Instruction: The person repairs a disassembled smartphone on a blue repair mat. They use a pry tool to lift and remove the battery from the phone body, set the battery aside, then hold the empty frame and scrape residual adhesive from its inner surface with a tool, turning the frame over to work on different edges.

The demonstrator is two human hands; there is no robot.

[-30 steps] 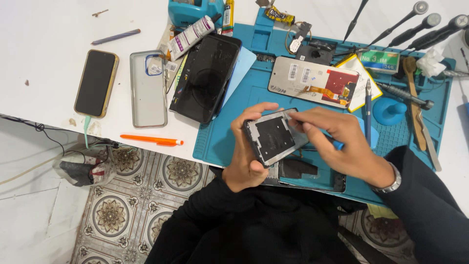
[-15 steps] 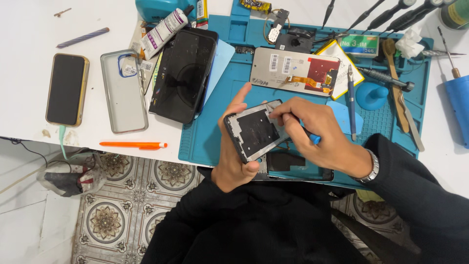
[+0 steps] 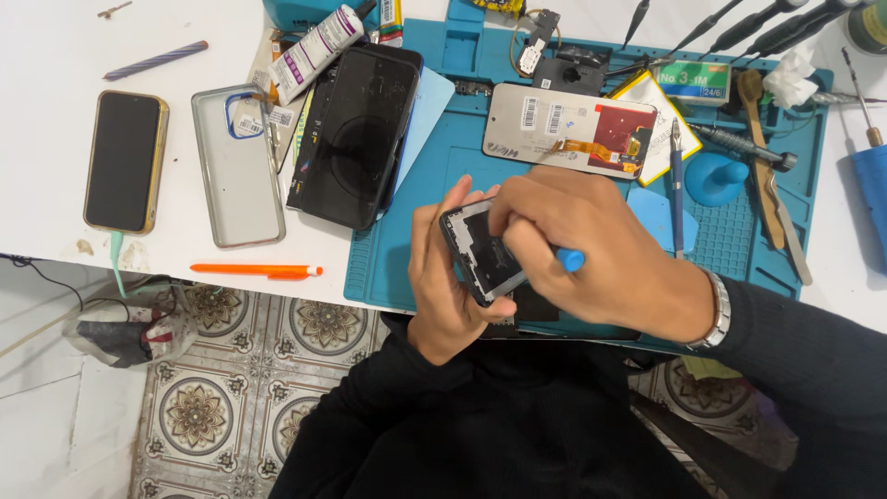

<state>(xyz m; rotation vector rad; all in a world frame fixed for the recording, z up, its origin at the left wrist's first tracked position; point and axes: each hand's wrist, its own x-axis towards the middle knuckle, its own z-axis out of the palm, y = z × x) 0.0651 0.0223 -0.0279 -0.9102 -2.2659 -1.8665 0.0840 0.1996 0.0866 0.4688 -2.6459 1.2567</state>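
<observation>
Left hand: the left hand (image 3: 443, 286) grips an opened phone frame (image 3: 480, 251) from the side, thumb along its near edge, fingers wrapped behind it, tilted above the near edge of the blue work mat (image 3: 407, 259).
Right hand: the right hand (image 3: 591, 254) is closed around a blue-handled tool (image 3: 569, 260), fingertips pinched low on it and pressed down onto the frame's exposed inside; only the handle's end shows.
What has changed: a second ago the right hand rested loosely on the frame's upper corner; now it has come over the top and covers most of it, and the blue handle has come into view (the working tip is hidden under the fingers).
What that means: I judge the work has gone from holding and looking to acting on the frame's interior with the tool.
Beyond the hands: a detached screen panel (image 3: 568, 129) lies face down with its orange flex cable, well apart from the frame.
Left of the mat: a dark tablet-like slab (image 3: 356, 134), a clear phone case (image 3: 237, 164), a gold-edged phone (image 3: 125, 160) and an orange pen (image 3: 256, 271) on the white table (image 3: 55, 55).
</observation>
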